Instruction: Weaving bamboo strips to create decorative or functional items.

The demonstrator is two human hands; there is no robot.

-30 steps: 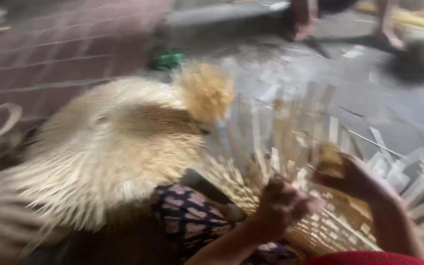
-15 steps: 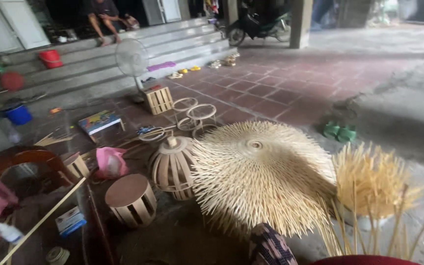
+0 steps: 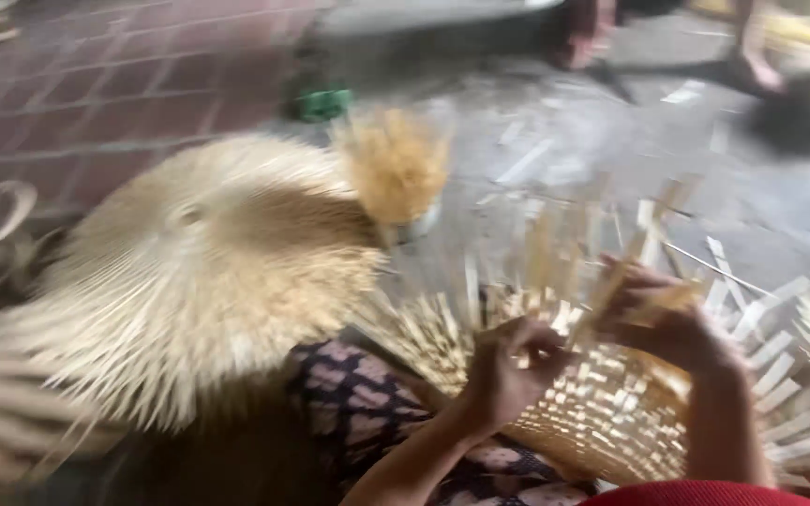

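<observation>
Grey concrete and red brick paving lie under the work, strewn with pale bamboo strips. Low in view sits a half-woven basket [image 3: 602, 412] of flat strips, its loose ends standing up around the rim. On its near rim the left hand [image 3: 515, 367] is curled, fingers pinching a strip; just right of it, at the upright ends, the right hand [image 3: 665, 321] grips several strips — though motion blur hides the finer detail. Left of the basket, touching it, rests a large domed woven piece [image 3: 199, 272] with a splayed fringe.
</observation>
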